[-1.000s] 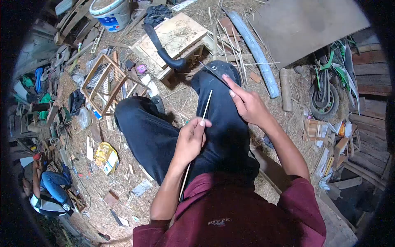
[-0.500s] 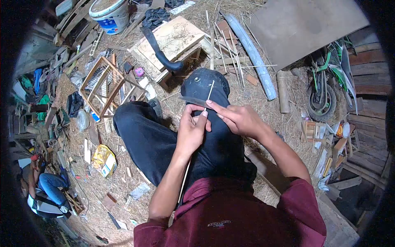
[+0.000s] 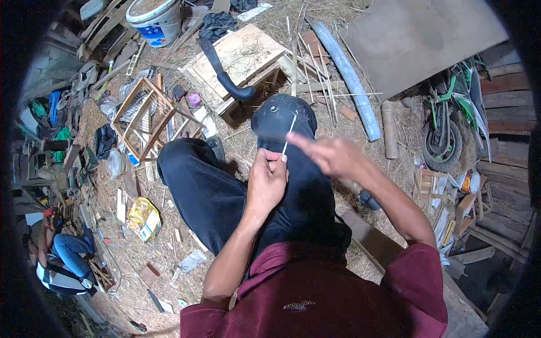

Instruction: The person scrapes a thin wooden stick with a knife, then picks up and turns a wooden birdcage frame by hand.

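My left hand (image 3: pixel 269 183) is closed, pinching a thin pale wooden stick (image 3: pixel 290 130) between thumb and fingers. The stick slants up over my raised knee in dark trousers. My right hand (image 3: pixel 333 158), blurred by motion, is closed on a knife (image 3: pixel 270 136), its index finger stretched out along the stick's side. Only a smeared streak of the blade shows, lying across the stick just above my left fingertips. The knife's handle is hidden in my right hand.
Ahead stands a wooden box (image 3: pixel 242 56) bearing a dark curved-handled tool (image 3: pixel 228 81). Thin sticks (image 3: pixel 324 79) and a grey pipe (image 3: pixel 349 79) lie beyond my knee. A wooden frame (image 3: pixel 143 118) is at left, a motorbike (image 3: pixel 445 129) at right. Another person (image 3: pixel 70 253) sits far left.
My right hand has shifted slightly right and is now blurred, with the knife blade smeared. My left hand still pinches the stick, a little lower down. The view has shifted slightly.
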`<state>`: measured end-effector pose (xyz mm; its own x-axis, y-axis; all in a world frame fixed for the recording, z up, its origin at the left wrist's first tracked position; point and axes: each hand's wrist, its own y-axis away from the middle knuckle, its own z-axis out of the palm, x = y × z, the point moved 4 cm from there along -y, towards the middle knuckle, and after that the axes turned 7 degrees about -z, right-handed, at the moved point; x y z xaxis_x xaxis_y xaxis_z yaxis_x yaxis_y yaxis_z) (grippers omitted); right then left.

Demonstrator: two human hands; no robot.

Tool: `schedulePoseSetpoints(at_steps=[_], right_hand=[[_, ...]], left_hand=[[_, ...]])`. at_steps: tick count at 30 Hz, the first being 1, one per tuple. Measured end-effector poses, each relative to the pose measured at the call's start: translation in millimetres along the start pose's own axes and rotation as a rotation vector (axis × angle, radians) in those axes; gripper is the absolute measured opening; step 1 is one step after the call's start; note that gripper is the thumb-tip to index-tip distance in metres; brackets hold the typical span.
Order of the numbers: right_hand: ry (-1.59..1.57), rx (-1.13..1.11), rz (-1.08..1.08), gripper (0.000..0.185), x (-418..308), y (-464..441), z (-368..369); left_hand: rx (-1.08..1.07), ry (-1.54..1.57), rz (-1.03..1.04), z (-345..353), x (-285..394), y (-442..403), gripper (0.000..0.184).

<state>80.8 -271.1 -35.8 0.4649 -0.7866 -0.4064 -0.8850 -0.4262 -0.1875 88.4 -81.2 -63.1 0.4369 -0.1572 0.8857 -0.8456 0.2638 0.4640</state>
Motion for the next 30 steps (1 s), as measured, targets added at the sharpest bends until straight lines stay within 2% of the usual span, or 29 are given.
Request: schedulePoseSetpoints(at_steps=[2,3,6,8,10,11,12,13,16,17,19,21,23,26,29,30], right_hand=[[-0.018,-0.105,-0.049,0.056,-11,3,4],[-0.057,0.001,-0.010,0.051,4,4,5],[0.141,-0.069,0.317,0.050,49,5,-18],[-0.101,0.224,0.263,0.046,54,3,-16],[-0.281,0.343,0.367,0.043,47,6,-17],[-0.329,0.327,0.486,0.042,41,8,-17],[-0.378,0.309,0.604,0.042,38,8,-17],[-0.373,0.412,0.510,0.039,41,8,-9],[-0.509,0.337,0.550,0.035,19,3,-14],[-0.335,0.243,0.451,0.035,9,-2,-22],[-0.210,0.414,0.210,0.036,-11,-11,-19],[-0.112,0.357,0.073,0.042,-25,-9,-16],[-0.049,0.080,0.038,0.050,-34,0,-7],[0.040,-0.096,0.037,0.061,-40,0,-4],[0.043,-0.033,0.107,0.062,-20,0,-9],[0.049,-0.050,0.051,0.062,-23,-2,-8]], left_hand=[[-0.003,-0.015,-0.006,-1,-1,-1,0.012],[-0.003,-0.034,-0.007,-2,2,1,0.012],[-0.015,-0.032,-0.025,-5,3,10,0.011],[-0.036,0.011,-0.011,-6,4,8,0.010],[-0.071,0.075,0.010,-4,0,8,0.010],[-0.078,0.027,0.050,-4,2,6,0.013],[-0.105,0.055,0.006,-4,5,5,0.014],[-0.131,0.082,-0.041,-6,11,6,0.015],[-0.160,0.108,-0.114,-8,16,6,0.018],[-0.163,0.110,-0.125,-8,16,5,0.019],[-0.172,0.117,-0.124,-9,13,3,0.020],[-0.176,0.129,-0.128,-8,12,2,0.021],[-0.169,0.142,-0.136,-7,11,2,0.021],[-0.139,0.084,-0.144,-9,14,4,0.022],[-0.117,0.083,-0.186,-7,9,2,0.022],[-0.126,0.105,-0.186,-7,9,0,0.023]])
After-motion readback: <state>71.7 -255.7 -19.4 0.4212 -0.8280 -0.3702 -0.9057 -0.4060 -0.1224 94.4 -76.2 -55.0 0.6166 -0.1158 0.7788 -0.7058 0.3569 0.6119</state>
